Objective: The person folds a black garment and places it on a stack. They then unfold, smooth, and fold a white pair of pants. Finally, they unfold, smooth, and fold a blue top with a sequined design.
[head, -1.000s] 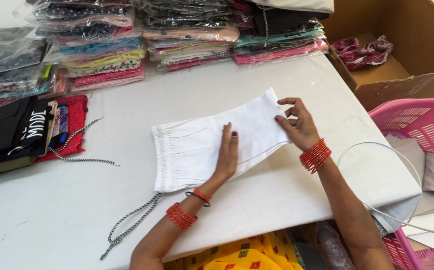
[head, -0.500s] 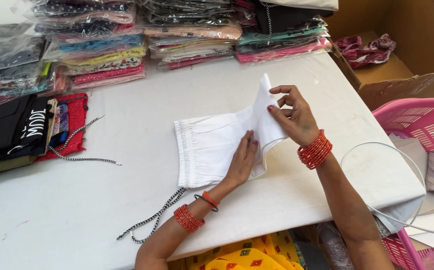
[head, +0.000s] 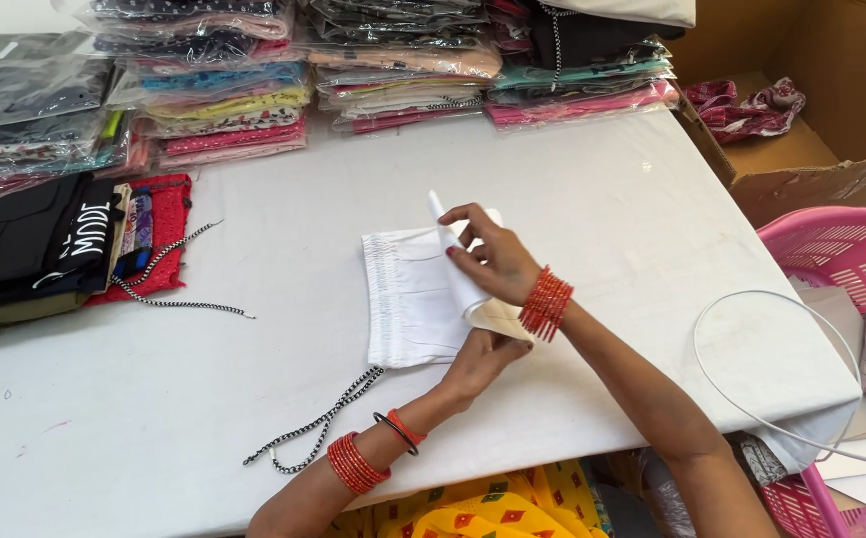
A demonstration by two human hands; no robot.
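The white garment [head: 408,299] lies near the middle of the desk [head: 602,199], its gathered elastic waistband toward nine o'clock and its body running toward three o'clock. It is plain white cloth, folded into a rough rectangle, with a fold line across it. Its three o'clock part is lifted off the desk and turned back over the rest toward nine o'clock.

The right hand [head: 493,259] comes in from five o'clock and holds that raised flap; its grip is closed on the cloth, thumb and fingertips pinching the upright edge at about twelve o'clock of the hand. The left hand [head: 483,357] sits at six o'clock of the garment, just below the right wrist, its fingers pressed on the lower edge of the fold; whether it pinches the cloth or only presses it flat cannot be told. Both wrists carry red bangles [head: 547,302].

A black-and-white braided cord [head: 318,426] trails from the garment's lower nine o'clock corner toward seven o'clock, lying loose on the desk.

At nine o'clock, well apart, a pile of dark folded clothes [head: 29,244] rests on a red lace piece [head: 159,239], with a second cord beside it. Stacks of bagged clothes [head: 353,60] line the desk at twelve o'clock. A cardboard box [head: 822,120] stands at two o'clock, and a pink basket [head: 842,254] at three o'clock, beyond the desk's edge.
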